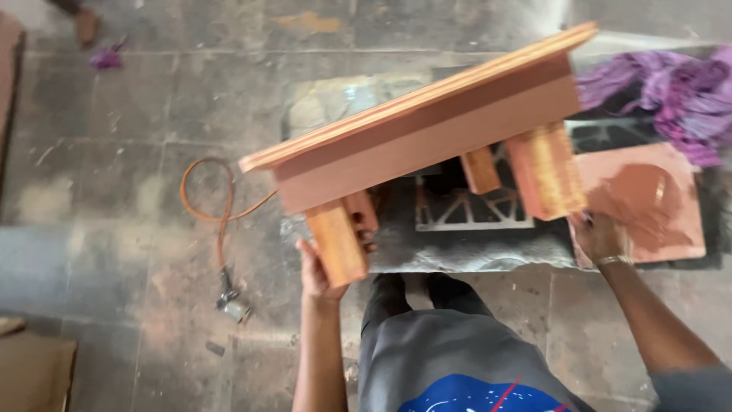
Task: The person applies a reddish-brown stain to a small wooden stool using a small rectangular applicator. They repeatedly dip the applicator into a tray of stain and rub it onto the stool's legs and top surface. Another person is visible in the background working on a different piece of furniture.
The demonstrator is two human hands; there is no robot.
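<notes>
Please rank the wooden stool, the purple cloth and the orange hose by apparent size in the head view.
1. wooden stool, nearest the camera
2. purple cloth
3. orange hose

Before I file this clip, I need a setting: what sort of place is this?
Probably a small woodworking or finishing workshop: a reddish wooden stool held above a stained stone floor, with an orange hose lying nearby.

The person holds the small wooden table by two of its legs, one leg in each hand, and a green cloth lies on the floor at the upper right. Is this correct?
Not quite: the cloth is purple, not green, as the head view shows. The rest stands: the left hand and the right hand each hold a leg of the small wooden table.
</notes>
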